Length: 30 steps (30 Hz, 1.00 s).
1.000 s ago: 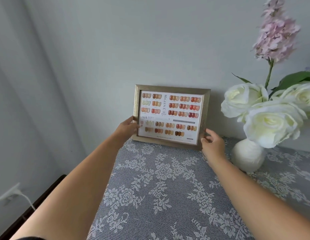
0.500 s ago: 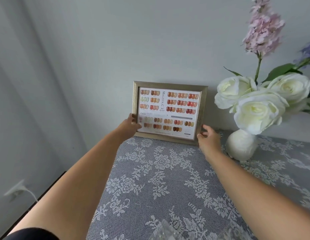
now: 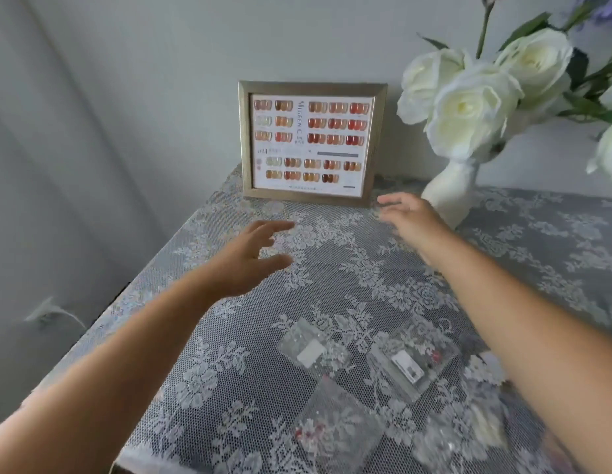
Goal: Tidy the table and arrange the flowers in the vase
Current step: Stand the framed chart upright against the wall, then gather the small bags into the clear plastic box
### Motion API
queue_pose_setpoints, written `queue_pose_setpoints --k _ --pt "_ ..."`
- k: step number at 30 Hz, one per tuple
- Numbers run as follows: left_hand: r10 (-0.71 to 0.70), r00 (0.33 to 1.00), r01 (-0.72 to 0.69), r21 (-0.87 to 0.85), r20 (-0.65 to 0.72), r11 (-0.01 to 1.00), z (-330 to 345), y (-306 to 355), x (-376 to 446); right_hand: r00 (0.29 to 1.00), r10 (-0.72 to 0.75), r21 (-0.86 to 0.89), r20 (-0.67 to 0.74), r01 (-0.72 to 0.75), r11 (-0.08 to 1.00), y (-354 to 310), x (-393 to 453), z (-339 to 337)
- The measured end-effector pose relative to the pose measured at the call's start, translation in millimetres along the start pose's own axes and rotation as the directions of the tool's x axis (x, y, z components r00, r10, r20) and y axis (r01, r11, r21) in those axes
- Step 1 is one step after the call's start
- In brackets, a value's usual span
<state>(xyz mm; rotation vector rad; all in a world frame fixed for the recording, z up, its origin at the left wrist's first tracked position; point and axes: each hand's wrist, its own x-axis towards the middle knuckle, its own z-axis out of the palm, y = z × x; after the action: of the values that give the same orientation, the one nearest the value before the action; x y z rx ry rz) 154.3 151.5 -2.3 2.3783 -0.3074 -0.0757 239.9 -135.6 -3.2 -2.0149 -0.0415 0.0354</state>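
Note:
A gold-framed nail colour chart stands upright against the wall at the back of the table. To its right a white vase holds white roses and a taller stem. My left hand hovers open over the lace cloth, well in front of the frame. My right hand is open too, just in front of the frame's lower right corner and left of the vase. Neither hand touches anything.
The table wears a grey cloth with white lace. Several clear plastic packets lie near the front edge, one with a label. The table's left edge drops off beside a wall socket.
Both hands let go of the frame and pulled back toward me. The frame now stands alone against the wall. The view tilted down, showing the packets.

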Motion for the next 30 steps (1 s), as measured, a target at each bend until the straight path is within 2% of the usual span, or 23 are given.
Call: queue_pose_setpoints --k 4,8,10,13,17,24,27,30 --pt "0.082 0.992 -0.082 -0.008 0.098 0.997 31.0 15.4 -52.0 0.962 0.000 -0.157 0.275 0.045 0.987 6.2 -47.5 -17.2" --pt "0.162 0.975 -0.196 0.235 0.154 0.952 47.3 22.4 -76.7 0.868 0.023 -0.379 0.496 0.193 0.905 14.5 -92.4 -28.1" --pt "0.121 0.966 -0.200 0.363 0.228 0.910 50.4 22.7 -79.6 0.817 0.029 -0.472 0.576 0.304 0.828 21.0 -110.2 -30.8" --pt "0.043 0.955 -0.167 0.415 0.293 0.894 49.6 23.0 -80.2 0.756 0.017 -0.495 0.654 0.411 0.765 29.9 -126.1 -33.3" --pt "0.040 0.961 -0.149 0.388 0.275 0.910 47.4 27.7 -75.5 0.737 0.020 -0.511 0.676 0.448 0.734 34.6 -132.0 -39.4" --pt "0.069 0.962 -0.163 0.356 0.263 0.920 47.2 34.3 -74.7 0.772 0.039 -0.542 0.635 0.408 0.735 27.2 -142.1 -46.3" --pt "0.122 0.961 -0.190 0.272 0.250 0.943 42.4 41.1 -76.7 0.801 0.026 -0.551 0.598 0.387 0.740 23.1 -146.7 -47.5" --pt "0.172 0.970 -0.201 0.173 0.172 0.964 36.4 53.0 -77.1 0.827 -0.009 -0.546 0.562 0.378 0.748 22.6 -150.2 -48.1"
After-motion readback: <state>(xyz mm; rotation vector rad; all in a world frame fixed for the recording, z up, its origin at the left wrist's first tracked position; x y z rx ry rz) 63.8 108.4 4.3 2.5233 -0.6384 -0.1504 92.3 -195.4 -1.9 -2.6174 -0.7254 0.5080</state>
